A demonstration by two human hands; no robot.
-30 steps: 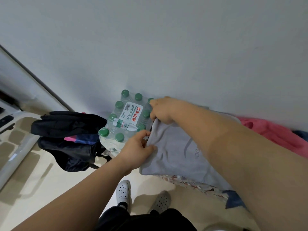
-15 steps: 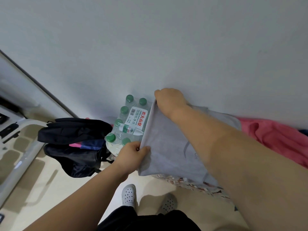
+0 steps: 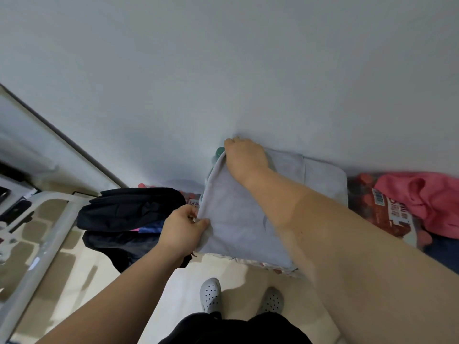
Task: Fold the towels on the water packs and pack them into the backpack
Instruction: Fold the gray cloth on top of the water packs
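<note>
— What is sitting at the far left?
— A black backpack [image 3: 129,209] is slumping on the floor. Next to it, the left hand [image 3: 181,229] is pinching the near corner of the grey towel [image 3: 236,219], its grip closing on the cloth.
— And further right?
— The towel is lying across the water packs [image 3: 387,214]. The right hand [image 3: 246,157] is holding the far corner in its grip by the wall, beside a green bottle cap [image 3: 219,152]. A pink cloth [image 3: 422,199] is lying beyond.
</note>
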